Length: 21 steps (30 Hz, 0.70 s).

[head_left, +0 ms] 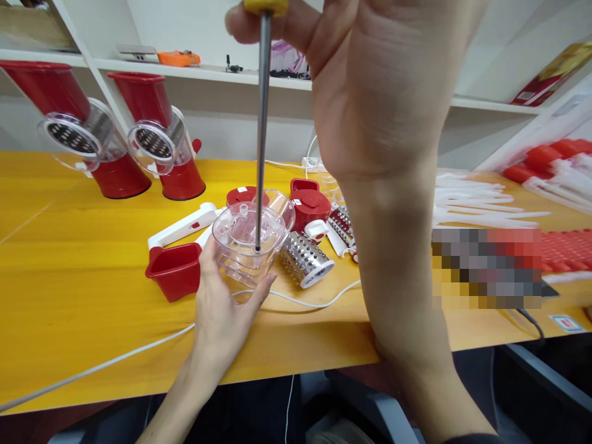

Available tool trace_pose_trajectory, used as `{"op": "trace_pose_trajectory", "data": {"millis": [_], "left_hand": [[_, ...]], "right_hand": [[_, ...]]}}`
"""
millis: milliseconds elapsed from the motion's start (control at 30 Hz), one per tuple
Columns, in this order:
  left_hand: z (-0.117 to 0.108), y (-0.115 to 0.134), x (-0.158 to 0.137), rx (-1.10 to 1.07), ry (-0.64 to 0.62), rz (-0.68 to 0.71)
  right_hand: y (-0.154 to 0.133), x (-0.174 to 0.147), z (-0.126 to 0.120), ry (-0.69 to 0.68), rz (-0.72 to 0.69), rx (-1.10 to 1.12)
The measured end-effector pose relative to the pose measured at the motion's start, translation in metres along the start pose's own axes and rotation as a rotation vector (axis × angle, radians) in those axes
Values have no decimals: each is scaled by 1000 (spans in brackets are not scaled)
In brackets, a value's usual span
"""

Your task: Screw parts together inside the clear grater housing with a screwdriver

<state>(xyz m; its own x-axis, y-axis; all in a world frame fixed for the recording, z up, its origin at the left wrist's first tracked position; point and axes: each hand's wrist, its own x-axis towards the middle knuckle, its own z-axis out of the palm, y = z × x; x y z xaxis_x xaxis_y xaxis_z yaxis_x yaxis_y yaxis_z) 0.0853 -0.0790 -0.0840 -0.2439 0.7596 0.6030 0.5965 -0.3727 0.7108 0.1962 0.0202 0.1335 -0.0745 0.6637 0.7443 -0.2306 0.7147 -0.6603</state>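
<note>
My left hand [224, 317] grips a clear plastic grater housing [231, 262], tilted above the table with its flat, round-ended side up. In my raised right hand [374, 86] is a screwdriver [263, 117] with a yellow handle, mostly out of frame. Its shaft points straight down and the tip meets the housing, inside a small post as far as I can tell; no screw is visible. Just right of the housing lies a metal grater drum [305, 259] with a white rim. A red hopper [173, 271] and a white crank handle [182, 229] lie to the left.
Two assembled red rotary graters [108, 148] [169, 148] stand at the back left. Red bases [311, 206] and another drum [342, 223] lie behind the housing. A white cable [124, 356] crosses the yellow table [69, 296]. White handles [481, 203] are piled at right.
</note>
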Motion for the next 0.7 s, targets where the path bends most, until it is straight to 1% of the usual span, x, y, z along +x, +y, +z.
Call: {"op": "trace_pose_trajectory", "data": {"millis": [133, 200, 267, 333, 400, 500, 600, 700], "left_hand": [[0, -2, 0, 1, 2, 3], [0, -2, -1, -3, -3, 2], [0, -2, -1, -1, -6, -3], [0, -2, -1, 13, -8, -14], [0, -2, -1, 28, -7, -17], [0, -1, 0, 45, 5, -1], [-1, 0, -1, 82, 29, 5], [-1, 1, -2, 132, 39, -4]], "right_hand": [[3, 1, 2, -111, 42, 61], [0, -2, 3, -115, 51, 50], [-3, -5, 5, -88, 38, 34], [-6, -8, 6, -92, 20, 12], [-7, -10, 6, -141, 21, 14], [-8, -12, 5, -226, -20, 43], [-11, -17, 4, -245, -59, 22], [-19, -20, 6, -250, -62, -62]]}}
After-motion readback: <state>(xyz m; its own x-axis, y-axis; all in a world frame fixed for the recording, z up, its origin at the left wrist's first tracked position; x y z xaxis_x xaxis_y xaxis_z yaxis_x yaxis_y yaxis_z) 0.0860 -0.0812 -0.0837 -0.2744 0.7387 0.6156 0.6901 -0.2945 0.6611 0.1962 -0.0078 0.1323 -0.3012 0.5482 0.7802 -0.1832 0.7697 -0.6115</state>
